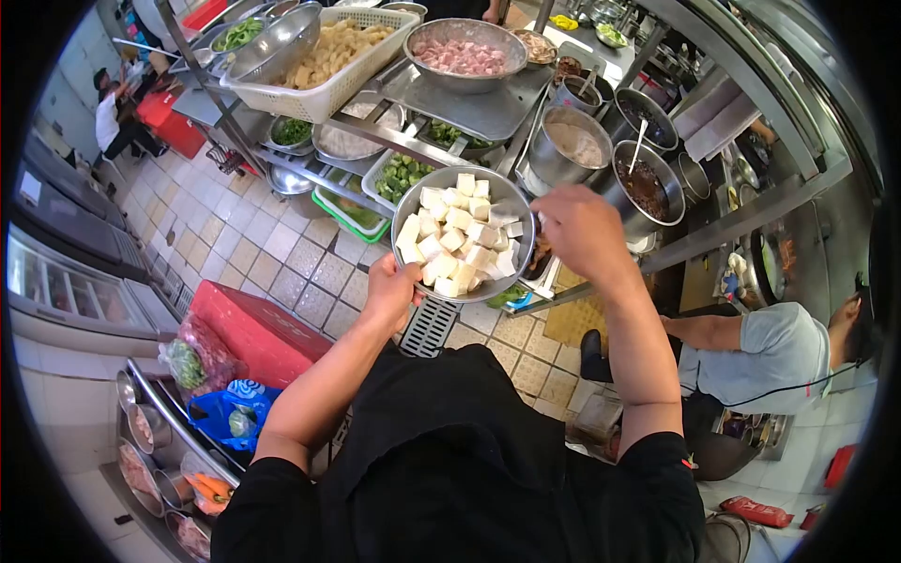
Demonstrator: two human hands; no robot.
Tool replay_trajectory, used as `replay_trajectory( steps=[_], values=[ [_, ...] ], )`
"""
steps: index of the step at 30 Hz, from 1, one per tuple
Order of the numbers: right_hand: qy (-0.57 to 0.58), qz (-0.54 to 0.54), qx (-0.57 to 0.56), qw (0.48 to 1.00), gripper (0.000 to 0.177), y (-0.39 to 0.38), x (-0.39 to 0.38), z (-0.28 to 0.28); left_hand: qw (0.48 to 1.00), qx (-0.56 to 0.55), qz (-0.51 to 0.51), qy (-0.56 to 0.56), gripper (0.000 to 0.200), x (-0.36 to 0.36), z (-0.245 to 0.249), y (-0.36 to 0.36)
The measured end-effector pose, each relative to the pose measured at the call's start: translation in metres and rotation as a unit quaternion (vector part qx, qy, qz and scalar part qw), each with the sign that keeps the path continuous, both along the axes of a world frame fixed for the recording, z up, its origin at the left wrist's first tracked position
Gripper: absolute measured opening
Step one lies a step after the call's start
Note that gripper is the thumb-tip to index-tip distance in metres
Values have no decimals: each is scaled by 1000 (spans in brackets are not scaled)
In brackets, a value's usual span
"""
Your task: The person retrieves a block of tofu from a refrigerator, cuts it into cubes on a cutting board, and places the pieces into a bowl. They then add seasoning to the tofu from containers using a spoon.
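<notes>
My left hand grips the near left rim of a round metal bowl, thumb over the edge. White cubes that look like tofu fill the bowl. At its right side, my right hand hovers by the rim with fingers curled and pressed together. A pale blur lies between those fingers and the cubes; what the fingers hold, if anything, I cannot make out.
Ahead stands a metal rack with a white basket of tan pieces and a bowl of pink meat. Deep pots of sauce stand to the right, where a co-worker bends. A red box sits at left.
</notes>
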State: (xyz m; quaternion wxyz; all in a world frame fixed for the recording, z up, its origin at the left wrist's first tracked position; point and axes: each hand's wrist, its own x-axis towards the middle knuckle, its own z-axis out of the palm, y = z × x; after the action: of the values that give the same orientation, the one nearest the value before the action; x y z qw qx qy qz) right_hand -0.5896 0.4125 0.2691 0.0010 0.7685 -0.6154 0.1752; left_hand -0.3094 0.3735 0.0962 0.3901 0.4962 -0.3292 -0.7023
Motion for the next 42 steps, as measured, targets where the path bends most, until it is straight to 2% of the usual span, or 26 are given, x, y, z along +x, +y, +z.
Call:
replay_trajectory(
  steps=[3,5,7,9,11,13,14,15,16,18,22,24,25,31,32,34,36,37,40,42],
  values=[
    [-32,-156,-94,983,25,-16,-37,7,1000,-23,0,18,6,1,1,5],
    [6,-244,-102,964,26,-41,-85,-2,999,-22,-15,-27,9,5,-2,11],
    [13,-248,-82,965,25,-82,-136,-34,1000,-18,-21,-15,10,6,-10,15],
    [22,-247,-56,967,24,-90,-144,-36,1000,-5,-22,-2,10,6,-7,17],
    [111,-178,-224,952,19,-89,-143,-41,1000,-10,-18,-4,10,7,-10,15],
    [-35,-264,-75,961,18,-55,-83,-21,1000,-13,-13,-9,10,12,-12,12],
    [-103,-223,15,969,16,-38,-69,-42,1000,-17,-22,-12,10,16,-11,9],
    [-69,-148,43,986,19,-21,-51,-72,999,-21,-34,-16,9,20,-11,7],
    [-260,-163,201,930,22,-9,-27,-102,999,-22,-32,-16,9,22,-11,2],
    [-436,-175,242,849,26,9,8,-156,997,-16,-54,-53,9,25,-15,-4],
    [-444,-203,243,838,26,8,14,-195,990,-51,-72,-111,12,27,-17,-14],
    [-488,-172,120,847,25,19,23,-175,988,-116,-86,-55,15,33,6,-6],
    [-520,-174,174,818,26,20,27,-155,985,-128,-94,-65,18,33,-3,-12],
    [-528,-222,201,795,23,17,23,-196,985,-60,-132,-96,27,27,-32,-25],
    [-529,-218,203,795,22,13,21,-195,984,-52,-140,-100,28,26,-35,-31],
    [-525,-219,196,799,22,16,24,-174,984,-73,-133,-89,28,28,-7,-26],
    [-529,-183,123,819,22,18,27,-149,985,-89,-126,-79,28,29,-2,-21],
    [-539,-170,124,816,20,17,29,-141,985,-104,-128,-58,27,27,-4,-26],
    [-497,-211,140,830,18,7,25,-164,983,-113,-143,-35,27,22,-17,-41],
    [-523,-206,145,814,18,4,24,-176,987,-88,-126,-41,27,21,-17,-37]
  ],
)
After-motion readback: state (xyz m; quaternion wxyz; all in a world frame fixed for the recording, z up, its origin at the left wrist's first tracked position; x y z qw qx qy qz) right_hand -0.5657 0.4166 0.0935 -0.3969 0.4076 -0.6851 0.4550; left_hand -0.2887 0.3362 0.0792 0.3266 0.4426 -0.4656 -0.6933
